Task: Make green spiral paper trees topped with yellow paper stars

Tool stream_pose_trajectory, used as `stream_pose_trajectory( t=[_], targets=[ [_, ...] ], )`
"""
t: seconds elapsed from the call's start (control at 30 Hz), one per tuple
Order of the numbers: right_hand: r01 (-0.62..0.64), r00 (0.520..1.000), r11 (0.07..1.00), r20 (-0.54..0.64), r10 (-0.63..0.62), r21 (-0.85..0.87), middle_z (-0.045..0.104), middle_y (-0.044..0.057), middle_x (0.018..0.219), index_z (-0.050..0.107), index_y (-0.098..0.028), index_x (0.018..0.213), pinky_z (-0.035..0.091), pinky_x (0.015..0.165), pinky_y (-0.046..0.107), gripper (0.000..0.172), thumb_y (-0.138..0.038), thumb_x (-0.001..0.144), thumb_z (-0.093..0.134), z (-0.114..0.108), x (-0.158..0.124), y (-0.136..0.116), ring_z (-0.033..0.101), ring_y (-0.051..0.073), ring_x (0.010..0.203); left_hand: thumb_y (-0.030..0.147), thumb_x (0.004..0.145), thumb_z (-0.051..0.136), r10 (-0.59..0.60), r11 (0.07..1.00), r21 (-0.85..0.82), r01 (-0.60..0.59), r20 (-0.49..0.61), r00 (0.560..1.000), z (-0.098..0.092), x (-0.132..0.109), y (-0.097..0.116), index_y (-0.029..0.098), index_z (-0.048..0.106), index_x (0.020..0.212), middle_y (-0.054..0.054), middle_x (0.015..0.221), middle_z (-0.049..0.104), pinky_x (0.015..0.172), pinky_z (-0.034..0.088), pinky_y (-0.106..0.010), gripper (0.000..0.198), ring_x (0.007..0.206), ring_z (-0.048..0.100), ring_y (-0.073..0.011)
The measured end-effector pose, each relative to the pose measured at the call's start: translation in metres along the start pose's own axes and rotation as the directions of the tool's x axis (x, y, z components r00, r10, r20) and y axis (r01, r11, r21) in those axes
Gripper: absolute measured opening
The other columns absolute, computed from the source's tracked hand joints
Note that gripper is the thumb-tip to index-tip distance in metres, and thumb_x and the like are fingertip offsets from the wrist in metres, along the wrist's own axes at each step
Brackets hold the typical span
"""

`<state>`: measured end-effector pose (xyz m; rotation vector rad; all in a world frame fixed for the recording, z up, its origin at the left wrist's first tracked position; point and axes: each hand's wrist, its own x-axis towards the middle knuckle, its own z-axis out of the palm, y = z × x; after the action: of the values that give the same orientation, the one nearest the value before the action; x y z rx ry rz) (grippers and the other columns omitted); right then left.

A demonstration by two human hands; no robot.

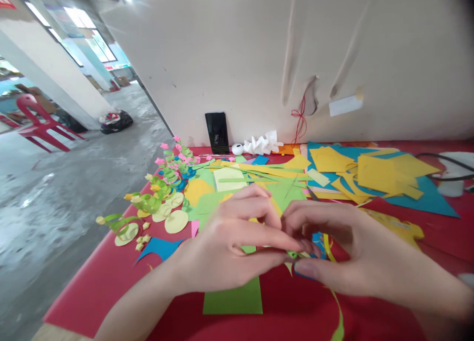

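Observation:
My left hand (237, 237) is closed, its fingertips pinching a small rolled green paper strip (292, 254). Opposite it, my right hand (340, 232) is also closed, its thumb and fingers meeting at the same strip; the fingers hide most of it. A yellow-green paper tail (337, 311) hangs below my right hand. Under the hands, a green paper sheet (233, 299) lies on the red tabletop (177, 311). Left of them stand curled green paper stems with yellow tips (151, 200) on pale yellow paper discs (177, 221), and pink-tipped ones (174, 156) behind.
A black phone (217, 132) leans on a pale upright panel (229, 50), beside crumpled white tissue (262, 143). Yellow paper pieces (381, 175) cover a blue sheet (440, 203) at right. Long strips (266, 170) lie behind my hands. A red chair (40, 121) stands far left.

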<state>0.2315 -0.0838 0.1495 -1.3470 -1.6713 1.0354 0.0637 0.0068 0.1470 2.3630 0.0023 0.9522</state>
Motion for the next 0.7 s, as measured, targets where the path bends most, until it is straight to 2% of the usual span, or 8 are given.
stream_pose_trajectory(
  t=[0.1, 0.2, 0.3, 0.43, 0.57, 0.7],
  targets=[
    [0.008, 1.000, 0.999, -0.009, -0.008, 0.031, 0.060, -0.004, 0.073, 0.060, -0.023, 0.076, 0.047, 0.058, 0.019, 0.012, -0.017, 0.069, 0.067, -0.0006, 0.0005, -0.0004, 0.054, 0.008, 0.064, 0.010, 0.072, 0.071, -0.027, 1.000, -0.006, 0.026, -0.102, 0.994, 0.0009, -0.0006, 0.0000, 0.013, 0.072, 0.074, 0.002, 0.061, 0.052, 0.086, 0.047, -0.031, 0.004, 0.065, 0.049, -0.0094],
    [0.000, 0.999, 1.000, -0.040, 0.001, 0.029, 0.060, -0.005, 0.075, 0.060, -0.023, 0.077, 0.046, 0.059, 0.017, 0.012, -0.018, 0.069, 0.067, 0.0016, 0.0012, -0.0005, 0.054, 0.007, 0.065, 0.007, 0.069, 0.073, -0.069, 0.998, -0.003, 0.070, -0.146, 0.987, 0.0014, -0.0018, 0.0007, 0.015, 0.071, 0.070, 0.003, 0.061, 0.051, 0.084, 0.047, -0.031, 0.008, 0.067, 0.049, -0.0097],
    [0.005, 0.998, 0.999, -0.070, -0.002, 0.049, 0.060, -0.005, 0.074, 0.060, -0.022, 0.076, 0.046, 0.060, 0.016, 0.011, -0.021, 0.070, 0.068, 0.0055, 0.0017, -0.0015, 0.053, 0.007, 0.066, 0.003, 0.066, 0.073, -0.090, 0.996, 0.015, 0.093, -0.141, 0.986, 0.0028, -0.0030, 0.0007, 0.016, 0.068, 0.066, 0.004, 0.062, 0.052, 0.084, 0.048, -0.031, 0.013, 0.069, 0.050, -0.0100],
    [0.000, 0.997, 0.998, -0.078, 0.005, 0.069, 0.059, -0.004, 0.071, 0.059, -0.020, 0.071, 0.043, 0.056, 0.016, 0.006, -0.017, 0.073, 0.064, 0.0083, 0.0028, -0.0040, 0.052, 0.006, 0.062, 0.007, 0.066, 0.074, -0.050, 0.998, 0.040, 0.056, -0.133, 0.990, 0.0049, -0.0024, -0.0011, 0.015, 0.066, 0.065, 0.003, 0.064, 0.053, 0.084, 0.048, -0.031, 0.012, 0.071, 0.051, -0.0109],
    [0.001, 0.995, 0.997, -0.095, 0.006, 0.075, 0.057, -0.005, 0.066, 0.058, -0.019, 0.067, 0.043, 0.054, 0.015, 0.007, -0.014, 0.070, 0.060, 0.0067, 0.0037, -0.0029, 0.051, 0.006, 0.059, 0.017, 0.071, 0.074, 0.017, 0.995, 0.099, -0.008, -0.087, 0.996, 0.0044, -0.0002, -0.0025, 0.013, 0.072, 0.074, 0.001, 0.067, 0.054, 0.084, 0.048, -0.031, 0.006, 0.071, 0.051, -0.0113],
    [-0.009, 0.995, 0.998, -0.098, 0.014, 0.059, 0.059, -0.004, 0.069, 0.058, -0.020, 0.070, 0.044, 0.055, 0.018, 0.003, -0.016, 0.069, 0.059, 0.0056, 0.0043, 0.0004, 0.053, 0.008, 0.061, 0.015, 0.075, 0.070, 0.082, 0.989, 0.128, -0.073, -0.066, 0.995, 0.0038, 0.0009, -0.0034, 0.013, 0.073, 0.078, 0.000, 0.065, 0.054, 0.083, 0.048, -0.031, 0.005, 0.069, 0.051, -0.0108]
  ],
)
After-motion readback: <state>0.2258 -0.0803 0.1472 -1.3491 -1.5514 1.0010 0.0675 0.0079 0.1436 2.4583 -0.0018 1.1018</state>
